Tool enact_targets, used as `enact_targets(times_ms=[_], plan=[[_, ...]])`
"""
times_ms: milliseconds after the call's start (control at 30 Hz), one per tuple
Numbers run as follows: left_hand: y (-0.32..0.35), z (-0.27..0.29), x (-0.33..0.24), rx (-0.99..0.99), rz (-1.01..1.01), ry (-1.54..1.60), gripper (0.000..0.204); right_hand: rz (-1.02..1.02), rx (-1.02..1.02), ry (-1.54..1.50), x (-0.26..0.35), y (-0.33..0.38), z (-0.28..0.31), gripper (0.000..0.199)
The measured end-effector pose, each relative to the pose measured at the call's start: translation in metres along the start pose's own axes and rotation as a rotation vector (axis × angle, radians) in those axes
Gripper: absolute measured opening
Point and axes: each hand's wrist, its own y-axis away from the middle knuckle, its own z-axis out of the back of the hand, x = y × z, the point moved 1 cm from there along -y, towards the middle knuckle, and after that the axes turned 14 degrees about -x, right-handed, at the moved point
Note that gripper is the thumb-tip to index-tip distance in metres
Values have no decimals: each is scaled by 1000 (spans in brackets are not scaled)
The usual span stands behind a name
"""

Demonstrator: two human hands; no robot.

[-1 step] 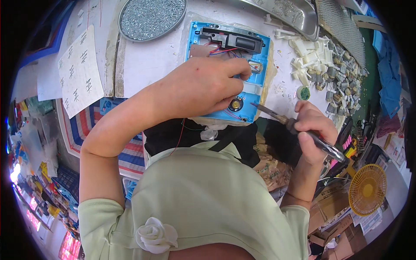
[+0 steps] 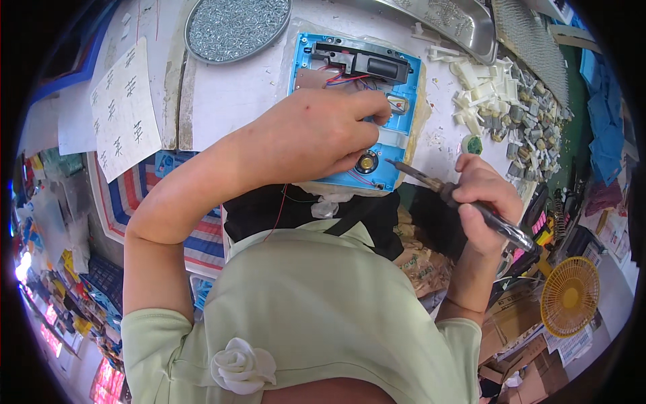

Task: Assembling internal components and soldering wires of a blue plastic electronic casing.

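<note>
A blue plastic casing [image 2: 414,81] lies on the worktable with its inside facing up. It holds a black battery-box-like part [image 2: 383,67], red and blue wires, a small motor [image 2: 398,104] and a round speaker-like part [image 2: 367,162]. Across the casing's middle reaches my left hand [image 2: 330,131], its fingers bent and closed; whatever they grip is hidden beneath the hand. My right hand [image 2: 488,202] is wrapped round the dark handle of a soldering iron [image 2: 431,180]. The iron's tip is over the casing's lower right part, near the round part; whether it touches cannot be told.
A round tray of screws [image 2: 237,30] stands at the back left, a metal tray [image 2: 464,27] at the back right. White plastic parts [image 2: 481,87] and several small grey motors [image 2: 531,128] are heaped right of the casing. A green-filled tub [image 2: 472,144] sits near my right hand.
The soldering iron and my right hand have shifted slightly left, bringing the tip a little nearer the round part. My left hand stays in place.
</note>
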Motion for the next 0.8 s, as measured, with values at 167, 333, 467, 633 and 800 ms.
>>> enact_targets(times_ms=[167,333,467,633,800], plan=[[2,-1,-1,-19,10,-15,17,75,133,61,-9,-16,-10,15],[1,0,-2,-15,2,-16,18,73,164,87,-9,-21,-11,15],[1,-1,-1,-5,-2,-12,17,77,187,102,-11,-21,-12,16],[2,-1,0,-6,-10,-10,17,43,181,95,-11,-21,-12,17],[2,0,-1,5,-6,-14,17,48,181,108,-11,-23,-14,17]])
